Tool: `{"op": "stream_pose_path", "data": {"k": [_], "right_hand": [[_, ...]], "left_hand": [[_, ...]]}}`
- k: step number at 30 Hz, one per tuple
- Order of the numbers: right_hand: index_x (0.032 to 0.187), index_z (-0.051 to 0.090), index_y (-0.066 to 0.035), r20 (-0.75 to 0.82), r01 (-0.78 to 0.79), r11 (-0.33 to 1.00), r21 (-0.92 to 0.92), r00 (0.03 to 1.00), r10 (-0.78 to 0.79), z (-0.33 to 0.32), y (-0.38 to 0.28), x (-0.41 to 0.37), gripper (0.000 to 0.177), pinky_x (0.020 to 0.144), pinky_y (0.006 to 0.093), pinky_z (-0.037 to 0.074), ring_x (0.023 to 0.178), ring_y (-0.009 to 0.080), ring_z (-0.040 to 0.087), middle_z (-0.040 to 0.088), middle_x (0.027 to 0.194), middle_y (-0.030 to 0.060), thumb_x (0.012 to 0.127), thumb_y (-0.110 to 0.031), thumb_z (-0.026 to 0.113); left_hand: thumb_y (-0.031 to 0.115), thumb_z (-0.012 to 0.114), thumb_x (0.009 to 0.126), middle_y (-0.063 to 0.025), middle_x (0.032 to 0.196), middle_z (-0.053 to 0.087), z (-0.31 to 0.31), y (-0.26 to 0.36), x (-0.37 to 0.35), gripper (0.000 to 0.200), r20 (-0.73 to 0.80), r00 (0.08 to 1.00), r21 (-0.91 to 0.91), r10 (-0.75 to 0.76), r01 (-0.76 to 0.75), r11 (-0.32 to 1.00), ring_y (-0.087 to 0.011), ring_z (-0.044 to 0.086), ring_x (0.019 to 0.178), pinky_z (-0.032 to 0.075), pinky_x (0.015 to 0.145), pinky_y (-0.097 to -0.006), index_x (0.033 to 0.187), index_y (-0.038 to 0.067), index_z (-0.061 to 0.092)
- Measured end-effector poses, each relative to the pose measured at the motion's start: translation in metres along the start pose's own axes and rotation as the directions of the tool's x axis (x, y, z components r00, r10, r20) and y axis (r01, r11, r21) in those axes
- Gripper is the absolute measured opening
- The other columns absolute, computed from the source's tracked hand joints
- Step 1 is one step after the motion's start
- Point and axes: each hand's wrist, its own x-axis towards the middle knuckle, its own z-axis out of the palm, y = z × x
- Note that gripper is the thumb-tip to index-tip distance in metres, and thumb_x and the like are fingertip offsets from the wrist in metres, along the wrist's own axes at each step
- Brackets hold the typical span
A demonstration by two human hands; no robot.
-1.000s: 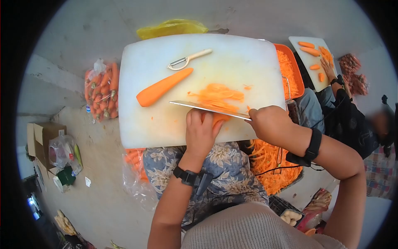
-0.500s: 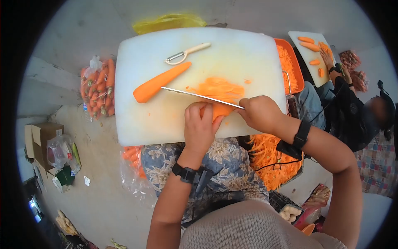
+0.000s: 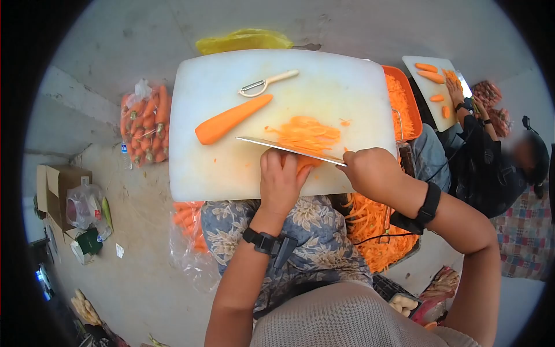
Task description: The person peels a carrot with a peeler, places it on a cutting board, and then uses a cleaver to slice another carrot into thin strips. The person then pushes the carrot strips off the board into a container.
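Note:
My right hand (image 3: pixel 373 172) is wrapped round the handle of a long knife (image 3: pixel 289 149), whose blade reaches left across the white cutting board (image 3: pixel 219 173). Under my left hand (image 3: pixel 281 180) a piece of carrot (image 3: pixel 306 163) is held against the board, just below the blade. Beyond the blade lies a pile of thin carrot slices (image 3: pixel 306 133). A whole peeled carrot (image 3: pixel 233 119) rests to the left, and a peeler (image 3: pixel 267 83) lies above it.
An orange tray (image 3: pixel 413 124) of shredded carrot stands right of the board, with more shreds (image 3: pixel 378 237) below. A bag of carrots (image 3: pixel 144 124) is at left. At right, a co-worker has a hand at another board (image 3: pixel 425 63). A cardboard box (image 3: pixel 60 188) stands far left.
The view has shifted, so the board appears slightly lower and further right. The knife blade lies closer to my left fingers, and the slice pile looks more spread into strips.

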Motion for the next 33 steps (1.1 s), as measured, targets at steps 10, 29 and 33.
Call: {"op": "stream_pose_path", "data": {"k": [10, 29, 33], "right_hand": [[0.083, 0.063, -0.002, 0.148, -0.021, 0.999, 0.039, 0.989, 0.015, 0.010, 0.006, 0.020, 0.010, 0.060, 0.0438, 0.052, 0.063, 0.0340, 0.065, 0.065, 0.067, 0.0174, 0.081, -0.012, 0.062], [0.073, 0.062, -0.001, -0.103, 0.020, 0.996, 0.085, 0.995, -0.011, -0.003, -0.006, 0.000, 0.031, 0.056, 0.0435, 0.050, 0.057, 0.0351, 0.062, 0.061, 0.060, 0.0171, 0.089, -0.028, 0.063], [0.074, 0.062, -0.002, -0.062, 0.007, 0.999, 0.038, 0.998, -0.005, -0.003, -0.007, -0.002, 0.030, 0.055, 0.0426, 0.050, 0.056, 0.0339, 0.062, 0.061, 0.060, 0.0162, 0.089, -0.027, 0.063]], "left_hand": [[0.024, 0.077, 0.076, -0.0180, 0.104, 0.048, 0.002, 0.001, 0.002, 0.043, 0.018, 1.000, 0.022, 0.019, -0.019, 1.000, -0.0386, 0.048, 0.098, 0.045, 0.085, -0.0459, 0.105, 0.000, 0.056], [0.022, 0.078, 0.076, -0.0190, 0.106, 0.050, 0.000, 0.000, -0.003, 0.044, -0.024, 1.000, -0.033, -0.003, 0.003, 0.999, -0.0361, 0.048, 0.100, 0.042, 0.087, -0.0441, 0.104, -0.004, 0.057], [0.023, 0.077, 0.076, -0.0184, 0.103, 0.049, -0.001, 0.001, -0.002, 0.041, -0.035, 0.999, -0.015, -0.011, 0.011, 1.000, -0.0370, 0.048, 0.097, 0.045, 0.083, -0.0450, 0.103, -0.001, 0.057]]}}
